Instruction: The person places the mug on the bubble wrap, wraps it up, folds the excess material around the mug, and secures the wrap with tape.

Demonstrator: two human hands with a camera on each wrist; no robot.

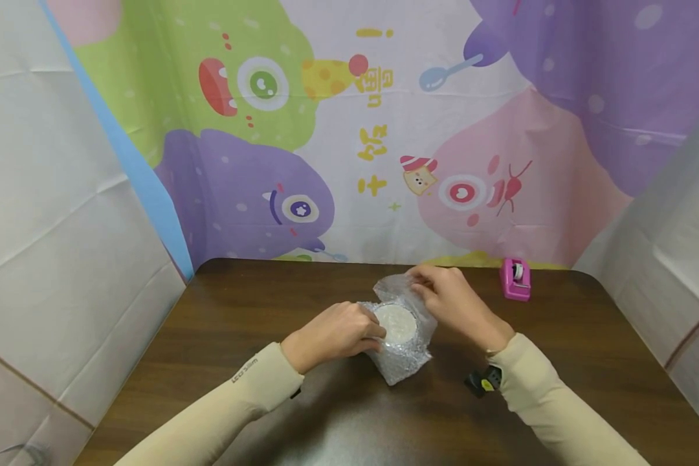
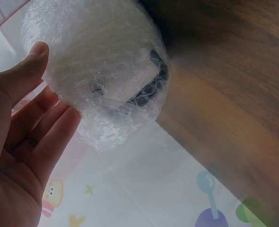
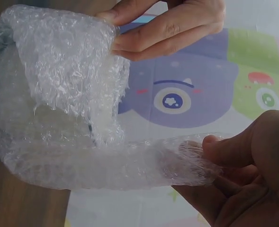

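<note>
A round whitish object [image 1: 396, 323] sits wrapped in clear bubble wrap [image 1: 400, 367] at the middle of the table. Its exact kind is hidden by the wrap, though a dark curved patch [image 2: 151, 87] shows through in the left wrist view. My left hand [image 1: 339, 333] pinches the wrap at the left side, thumb on one face and fingers behind. On the far right side, my right hand [image 1: 455, 299] grips a loose flap of the wrap [image 3: 177, 161], pulled out from the bundle between thumb and fingers.
A pink tape dispenser [image 1: 516, 281] stands at the table's back right corner. The brown wooden table [image 1: 239, 304] meets a cartoon-printed curtain [image 1: 384, 233] behind, with pale walls at both sides.
</note>
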